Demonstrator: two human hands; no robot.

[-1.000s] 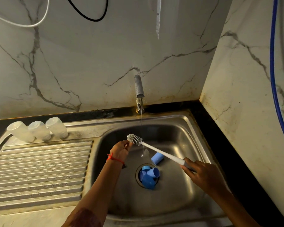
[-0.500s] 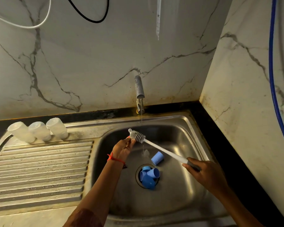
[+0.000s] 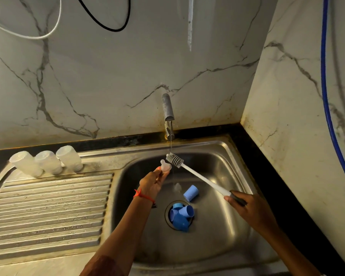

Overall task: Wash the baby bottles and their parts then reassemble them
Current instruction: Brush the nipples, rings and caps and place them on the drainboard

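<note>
Gripping the brush (image 3: 202, 179) by its dark handle, the right hand (image 3: 249, 206) held its head under the thin stream (image 3: 170, 148). Blue caps (image 3: 180, 216) lay heaped at the drain (image 3: 166, 215) of the sink (image 3: 217, 251), a lone cap (image 3: 191, 193) just beyond. The left hand (image 3: 153, 182) pinched a clear nipple (image 3: 165, 167) just beside the brush head. Farther back, three bottles (image 3: 48, 162) stood in a row left of the tap (image 3: 168, 114).

Blue caps (image 3: 181, 215) in steel-grey sink (image 3: 217, 226); white brush (image 3: 199, 177) (grey bristles); white, grey-veined marble wall (image 3: 108, 86).
</note>
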